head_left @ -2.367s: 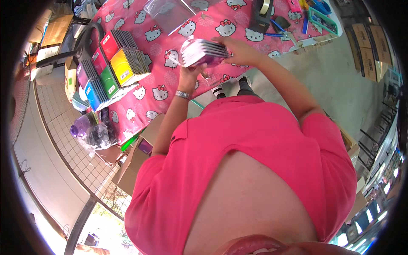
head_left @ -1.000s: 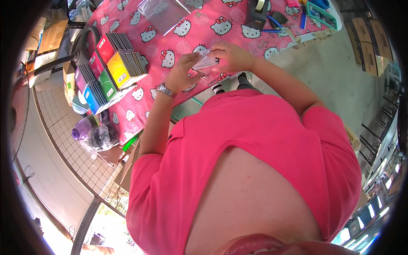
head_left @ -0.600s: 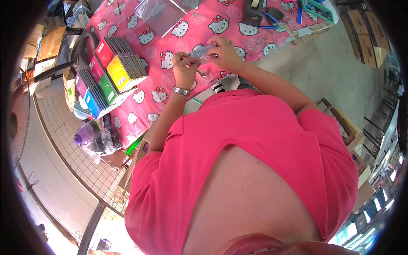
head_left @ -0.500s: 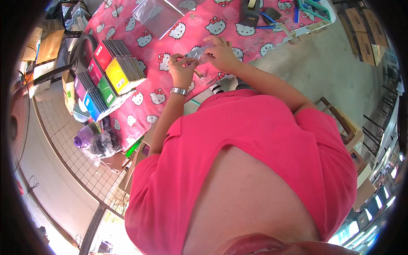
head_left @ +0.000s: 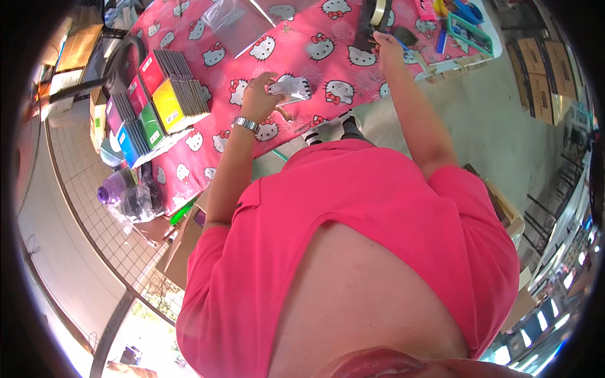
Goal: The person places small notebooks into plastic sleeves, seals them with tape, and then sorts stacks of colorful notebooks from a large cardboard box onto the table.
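On the pink patterned tablecloth, a small clear plastic packet with a dark-striped right end sits under the fingers of my left hand. Thumb and fingertips close on its left edge. Farther right, my right hand reaches to the black tape dispenser, which carries a roll of pale tape. Its fingers are pinched together at the dispenser's near end, on what looks like the tape's loose end; the strip itself is too small to make out.
Stacks of coloured spiral notebooks stand at the left. Clear plastic sleeves lie at the back. Blue-handled pliers and a green tray are at the far right. A bagged purple bottle is at the near left.
My right hand has left the packet and moved right and away to the tape dispenser. My left hand stays at the packet, which now lies more fully in sight.
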A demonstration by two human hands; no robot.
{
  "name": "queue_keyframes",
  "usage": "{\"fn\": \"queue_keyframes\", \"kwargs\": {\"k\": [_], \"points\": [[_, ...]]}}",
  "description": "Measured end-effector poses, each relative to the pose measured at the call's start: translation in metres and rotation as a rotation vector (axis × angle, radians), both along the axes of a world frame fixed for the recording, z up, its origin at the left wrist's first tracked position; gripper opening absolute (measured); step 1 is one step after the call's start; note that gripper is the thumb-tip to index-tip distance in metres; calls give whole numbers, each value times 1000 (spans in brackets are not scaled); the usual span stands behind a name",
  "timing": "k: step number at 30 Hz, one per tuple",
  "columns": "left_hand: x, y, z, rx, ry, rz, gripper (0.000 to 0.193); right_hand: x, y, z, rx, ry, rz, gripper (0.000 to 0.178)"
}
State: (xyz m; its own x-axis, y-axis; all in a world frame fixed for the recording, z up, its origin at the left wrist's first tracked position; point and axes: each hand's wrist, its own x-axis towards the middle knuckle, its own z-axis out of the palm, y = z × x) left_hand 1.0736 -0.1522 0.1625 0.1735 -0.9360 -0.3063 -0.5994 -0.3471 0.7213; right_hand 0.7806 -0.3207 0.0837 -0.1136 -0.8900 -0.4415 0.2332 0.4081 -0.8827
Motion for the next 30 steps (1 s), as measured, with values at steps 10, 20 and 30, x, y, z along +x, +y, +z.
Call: {"fn": "queue_keyframes", "kwargs": {"k": [10, 20, 30], "points": [[3, 11, -14, -124, 51, 13, 34, 19, 29, -45, 223, -470, 575, 5], [2, 19, -11, -132, 63, 47, 32, 190, -6, 51, -645, 819, 2066, 55], [-38, 64, -25, -501, -534, 69, 47, 101, 68, -26, -904, 305, 1280, 49]]}}
